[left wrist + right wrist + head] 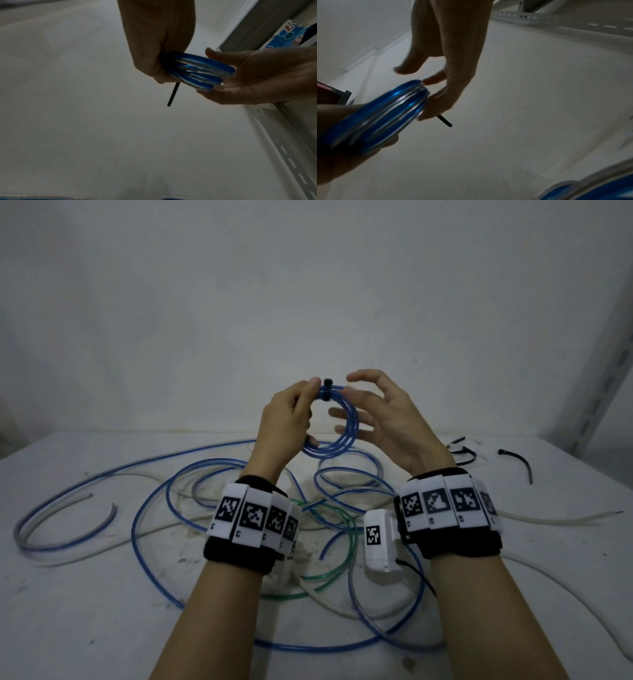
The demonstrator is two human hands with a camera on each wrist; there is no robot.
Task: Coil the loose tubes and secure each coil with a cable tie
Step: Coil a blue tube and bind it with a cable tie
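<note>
A small coil of blue tube [346,429] is held up above the table between both hands. A black cable tie [327,386] wraps its top, and the tie's tail [173,94] sticks out on the far side. My left hand [301,405] grips the coil at its upper left, right beside the tie, thumb on top. My right hand [351,397] is spread, with its fingertips touching the coil's right side and the thumb raised clear. In the right wrist view the coil [385,115] lies against those fingertips [435,79], and the tie's tail [445,121] pokes out below them.
Loose blue tubes [150,508], a green tube [342,559] and whitish tubes [548,522] lie tangled across the white table [85,628]. Spare black cable ties [460,453] and one more [522,465] lie at the back right. A slotted metal upright [603,364] stands at the right edge.
</note>
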